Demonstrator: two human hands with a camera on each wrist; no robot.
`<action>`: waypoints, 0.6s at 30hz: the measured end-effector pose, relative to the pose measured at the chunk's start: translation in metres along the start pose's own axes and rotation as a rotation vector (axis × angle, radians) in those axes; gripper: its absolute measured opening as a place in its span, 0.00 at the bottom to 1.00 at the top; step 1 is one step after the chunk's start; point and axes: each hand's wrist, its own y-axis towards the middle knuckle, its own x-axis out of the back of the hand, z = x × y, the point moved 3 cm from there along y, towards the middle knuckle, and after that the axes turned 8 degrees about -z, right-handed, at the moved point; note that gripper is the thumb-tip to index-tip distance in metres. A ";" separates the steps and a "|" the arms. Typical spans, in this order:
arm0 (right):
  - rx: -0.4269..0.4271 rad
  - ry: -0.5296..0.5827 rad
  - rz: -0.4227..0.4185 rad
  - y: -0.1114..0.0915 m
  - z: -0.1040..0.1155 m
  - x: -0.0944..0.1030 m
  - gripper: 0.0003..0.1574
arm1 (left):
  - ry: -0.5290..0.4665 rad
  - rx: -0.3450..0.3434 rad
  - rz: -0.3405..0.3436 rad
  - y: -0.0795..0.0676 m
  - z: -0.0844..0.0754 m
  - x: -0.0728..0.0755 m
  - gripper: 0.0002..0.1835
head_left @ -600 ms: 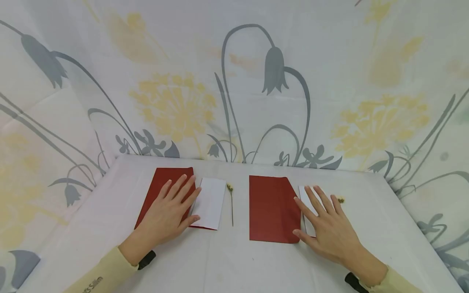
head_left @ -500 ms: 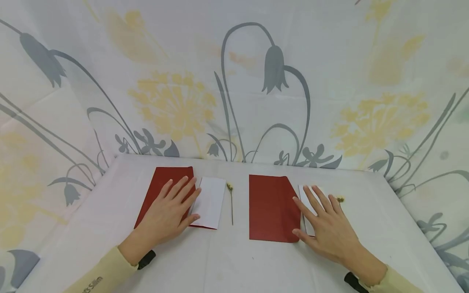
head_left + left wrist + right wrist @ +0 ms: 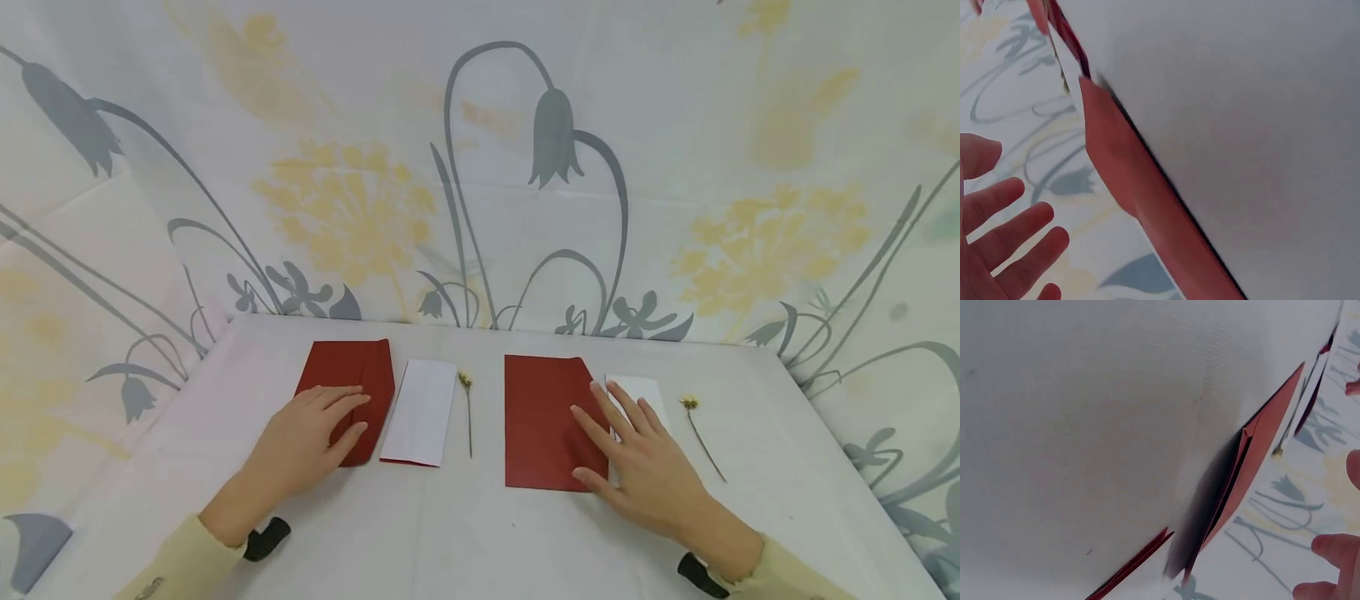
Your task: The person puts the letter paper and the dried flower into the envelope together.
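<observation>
The central red envelope (image 3: 543, 425) lay flat on the white table (image 3: 457, 533). To its left, in order outward, were a thin-stemmed yellow flower (image 3: 469, 417), a folded white paper (image 3: 420, 412) and the other red envelope (image 3: 352, 362); to its right lay a second white paper (image 3: 643, 392) and a second yellow flower (image 3: 707, 442). The left hand (image 3: 300, 437), well left of the central red envelope, hovered over the other one, fingers apart and slightly bent. The right hand (image 3: 648, 471) was spread above the central red envelope's right edge, pinching nothing.
</observation>
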 end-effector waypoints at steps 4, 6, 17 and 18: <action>0.004 0.029 0.031 0.007 0.008 -0.004 0.46 | -0.119 0.183 0.058 -0.007 0.022 0.002 0.21; 0.010 0.049 0.036 0.012 0.013 -0.006 0.46 | -0.214 0.283 0.091 -0.009 0.033 0.003 0.22; 0.113 0.126 0.075 0.036 0.053 -0.026 0.43 | -0.553 0.501 0.254 -0.013 0.063 0.001 0.30; 0.130 0.128 0.081 0.039 0.058 -0.029 0.43 | -0.563 0.506 0.274 -0.013 0.064 -0.001 0.31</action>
